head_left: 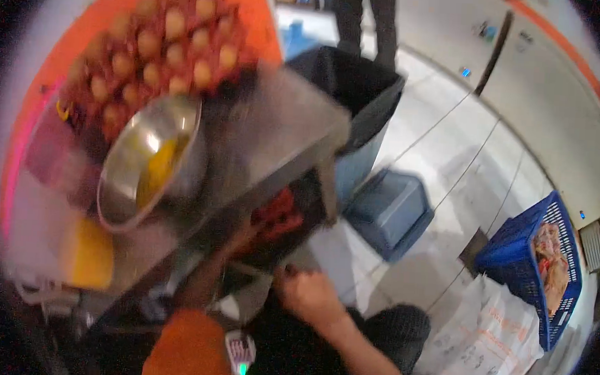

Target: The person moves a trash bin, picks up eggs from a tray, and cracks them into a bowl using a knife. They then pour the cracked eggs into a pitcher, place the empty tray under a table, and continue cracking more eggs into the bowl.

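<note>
My left hand (241, 237) reaches under the steel table, close to a red tray-like thing (278, 212) on the lower level. Blur and shadow hide its fingers. My right hand (306, 294) is near my knees, fingers curled closed, with a small dark spot by the fingertips; I cannot make out what, if anything, it holds. On the tabletop, a steel bowl (188, 156) is tilted in view, with yellow egg (158, 170) inside. Behind it are red egg trays (188, 49) carrying several brown eggs (175, 23).
A black-lined bin (378, 117) stands past the table corner (337, 125), with a grey-blue container (390, 216) beside it. At right are a blue basket (510, 246) with raw meat-like pieces (552, 265) and a white printed sack (486, 333). A person's legs (366, 21) show behind.
</note>
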`<state>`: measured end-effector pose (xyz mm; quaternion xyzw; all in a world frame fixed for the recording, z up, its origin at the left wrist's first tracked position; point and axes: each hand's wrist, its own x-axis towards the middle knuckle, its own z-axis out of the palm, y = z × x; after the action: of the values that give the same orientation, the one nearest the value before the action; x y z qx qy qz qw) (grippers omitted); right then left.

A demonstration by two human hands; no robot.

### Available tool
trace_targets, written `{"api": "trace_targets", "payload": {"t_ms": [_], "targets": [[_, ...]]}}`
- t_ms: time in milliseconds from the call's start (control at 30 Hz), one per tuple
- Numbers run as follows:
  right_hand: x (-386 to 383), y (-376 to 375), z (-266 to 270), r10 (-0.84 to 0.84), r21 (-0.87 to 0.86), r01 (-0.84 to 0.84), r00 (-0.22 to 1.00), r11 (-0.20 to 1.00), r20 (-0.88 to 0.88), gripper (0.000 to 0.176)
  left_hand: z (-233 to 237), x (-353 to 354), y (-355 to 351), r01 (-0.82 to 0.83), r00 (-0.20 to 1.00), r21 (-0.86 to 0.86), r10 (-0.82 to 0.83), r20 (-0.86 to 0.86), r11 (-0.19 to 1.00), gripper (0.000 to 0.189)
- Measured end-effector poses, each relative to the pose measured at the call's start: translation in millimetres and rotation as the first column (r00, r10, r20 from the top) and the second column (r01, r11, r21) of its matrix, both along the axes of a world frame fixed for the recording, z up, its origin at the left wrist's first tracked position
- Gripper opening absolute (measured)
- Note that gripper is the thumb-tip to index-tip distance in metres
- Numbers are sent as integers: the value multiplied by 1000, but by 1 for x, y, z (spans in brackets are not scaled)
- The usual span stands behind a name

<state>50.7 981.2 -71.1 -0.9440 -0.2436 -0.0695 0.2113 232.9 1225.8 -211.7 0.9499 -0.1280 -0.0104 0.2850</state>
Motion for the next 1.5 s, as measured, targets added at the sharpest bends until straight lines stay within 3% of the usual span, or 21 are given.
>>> {"api": "trace_targets", "payload": {"t_ms": [33,67,100,167,233,267,333,367,467,533,567,633,667,733,833,967,1067,1133,1300,1400,1500], "targets": [[-3,1,1,-13,45,13,1000,999,2,20,38,-4,-3,29,968,151,9,-249,988,98],[-3,3,1,-36,90,35,999,995,14,18,32,-5,0,-7,960,-175,-42,-275,985,99],[-8,6,-1,-10,114,16,999,993,-50,18,31,-8,6,34,961,-207,-89,-261,978,100],[-6,4,-4,-36,198,21,996,980,76,15,38,-22,6,66,959,-242,-129,-253,968,101],[-1,3,17,-30,169,30,1000,985,-3,14,51,-27,1,41,965,75,-20,-261,996,103],[-3,2,23,-26,127,35,997,991,-70,14,46,-28,2,38,962,76,-15,-274,996,103],[-2,3,21,-21,138,30,998,990,-67,14,43,-24,-2,99,979,353,-27,-203,931,102],[-1,4,20,-16,148,25,998,989,-65,14,41,-25,-4,96,979,349,-24,-204,932,102],[0,6,25,-20,152,26,999,988,-40,15,44,-19,-13,63,953,265,22,-303,962,103],[-1,7,22,-20,168,25,999,986,-30,15,29,-17,-12,83,996,97,-87,34,992,105],[-2,6,21,-13,185,16,1000,983,-18,15,22,-15,-11,87,996,91,-90,28,992,105],[-2,5,19,-26,166,32,999,986,-40,14,48,-11,-30,-131,941,-101,92,-325,986,108],[-3,5,18,-40,156,49,998,987,-57,13,42,-4,-24,-125,941,-102,85,-328,987,108],[-5,3,17,-44,150,49,998,987,-39,13,31,7,-5,53,935,222,30,-352,974,114],[-5,0,23,-66,123,71,997,990,-48,11,48,-1,-12,119,964,357,-21,-267,927,121],[-4,-5,25,-79,88,83,995,993,-54,10,18,-4,-12,101,994,270,-83,-76,958,125],[0,-10,21,-75,163,74,997,984,1,10,29,-2,-33,34,998,414,-11,-56,909,108],[1,-13,20,-78,170,79,997,982,-12,10,11,14,-31,60,998,113,-58,-23,992,129],[1,-7,22,-69,248,60,997,967,30,13,17,55,-26,7,999,186,-15,42,983,121],[-12,-3,24,-42,226,59,996,972,-78,17,-2,41,-26,50,996,169,-37,-79,984,116],[-10,-6,24,-48,136,57,997,989,-68,19,25,27,-28,0,986,-230,-38,-160,973,114]]}}
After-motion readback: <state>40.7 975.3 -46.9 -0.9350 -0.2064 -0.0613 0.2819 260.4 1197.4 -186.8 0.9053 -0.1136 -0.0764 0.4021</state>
